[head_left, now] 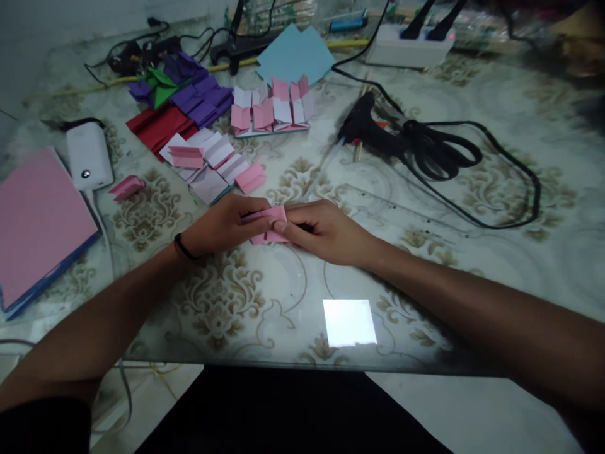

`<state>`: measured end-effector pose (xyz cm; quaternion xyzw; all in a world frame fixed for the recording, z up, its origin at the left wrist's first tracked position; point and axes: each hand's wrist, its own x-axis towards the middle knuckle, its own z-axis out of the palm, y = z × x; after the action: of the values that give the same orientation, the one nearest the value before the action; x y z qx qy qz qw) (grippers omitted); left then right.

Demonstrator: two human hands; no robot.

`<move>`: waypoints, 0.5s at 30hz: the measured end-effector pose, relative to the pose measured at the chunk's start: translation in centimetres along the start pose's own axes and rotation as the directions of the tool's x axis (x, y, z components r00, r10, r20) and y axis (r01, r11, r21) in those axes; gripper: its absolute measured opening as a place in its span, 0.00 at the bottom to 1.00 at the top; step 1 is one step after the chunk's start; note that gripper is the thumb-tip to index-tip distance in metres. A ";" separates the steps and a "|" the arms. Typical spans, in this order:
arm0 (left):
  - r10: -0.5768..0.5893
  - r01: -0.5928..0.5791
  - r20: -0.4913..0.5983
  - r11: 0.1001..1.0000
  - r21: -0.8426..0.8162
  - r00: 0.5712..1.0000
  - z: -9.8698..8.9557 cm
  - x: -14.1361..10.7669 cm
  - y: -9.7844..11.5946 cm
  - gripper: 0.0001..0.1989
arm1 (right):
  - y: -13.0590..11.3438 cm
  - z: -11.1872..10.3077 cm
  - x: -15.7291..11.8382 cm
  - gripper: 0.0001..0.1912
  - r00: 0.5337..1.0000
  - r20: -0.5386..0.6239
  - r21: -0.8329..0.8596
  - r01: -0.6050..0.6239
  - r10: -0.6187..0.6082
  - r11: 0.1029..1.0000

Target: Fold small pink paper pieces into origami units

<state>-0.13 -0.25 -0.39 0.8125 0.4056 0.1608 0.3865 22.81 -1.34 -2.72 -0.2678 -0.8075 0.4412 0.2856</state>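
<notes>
Because the white cable (107,239) runs down from the white power bank (89,154) and under the left forearm, a sweep of that arm could tug both. The left hand (224,224) pinches one side of the folded pink paper (280,213), which is between the two hands over the table (whether it touches the glass, I cannot tell). With the right hand (331,233) grasping its other side, uneven pressure might skew a crease. Farther right, snagging the looped black cord (537,189) could drag the glue gun (371,129).
</notes>
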 end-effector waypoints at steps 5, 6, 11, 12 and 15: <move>0.007 -0.007 -0.002 1.000 0.009 1.000 0.0 0.0 0.0 0.17 | -0.1 -0.1 0.0 0.29 1.000 0.010 -0.001 -0.003 0.003 1.000; 0.010 -0.010 -0.002 1.000 0.008 1.000 0.0 0.0 0.0 0.17 | -0.1 -0.1 0.0 0.29 1.000 0.012 -0.004 -0.006 0.006 1.000; 0.013 -0.013 -0.006 1.000 0.021 1.000 0.0 0.0 0.1 0.18 | -0.3 -0.1 0.1 0.29 1.000 0.006 -0.006 -0.008 0.008 1.000; 0.012 -0.012 -0.005 1.000 0.021 1.000 0.0 0.0 0.1 0.18 | -0.3 -0.1 0.1 0.29 1.000 0.005 0.001 -0.005 0.005 1.000; 0.012 -0.012 -0.001 1.000 0.022 1.000 0.0 0.0 0.0 0.18 | -0.3 -0.1 0.1 0.29 1.000 0.006 0.020 -0.006 0.006 1.000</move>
<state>-0.14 -0.25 -0.35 0.8190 0.4027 0.1592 0.3764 22.71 -1.38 -2.40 -0.2659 -0.8030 0.4511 0.2846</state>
